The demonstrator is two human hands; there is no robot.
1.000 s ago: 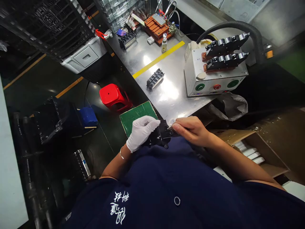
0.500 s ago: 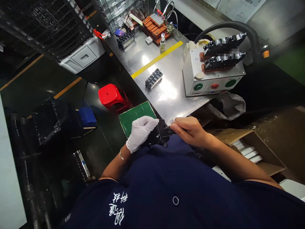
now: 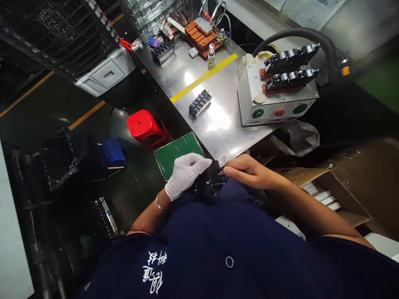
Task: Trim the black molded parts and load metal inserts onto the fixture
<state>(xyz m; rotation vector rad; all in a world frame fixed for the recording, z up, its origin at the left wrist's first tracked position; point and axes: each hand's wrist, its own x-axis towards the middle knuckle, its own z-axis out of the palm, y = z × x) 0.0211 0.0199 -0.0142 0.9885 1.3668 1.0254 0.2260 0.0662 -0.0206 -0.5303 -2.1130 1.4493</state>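
In a white glove, my left hand [image 3: 186, 174] is closed on a black plastic part [image 3: 212, 176] close to my body, its fingers wrapped over the part's left side. My bare right hand [image 3: 249, 171] pinches thumb against index finger at the part's right end. A thin edge shows by those fingertips, too small to make out. Just beyond the left hand lies a green board [image 3: 179, 151]. On the metal table [image 3: 224, 137] a black ribbed part [image 3: 200, 103] sits between the yellow tape and the near edge.
A white control box [image 3: 279, 106] with buttons carries two black ribbed parts [image 3: 291, 79] at the table's right. An orange fixture [image 3: 201, 36] and a small bottle [image 3: 211, 57] stand at the back. A red stool [image 3: 145, 124] is left; an open carton [image 3: 339, 195] is right.
My right hand has shifted slightly outward along the part's right end, and the part has turned a little between my hands. The left hand keeps its hold.
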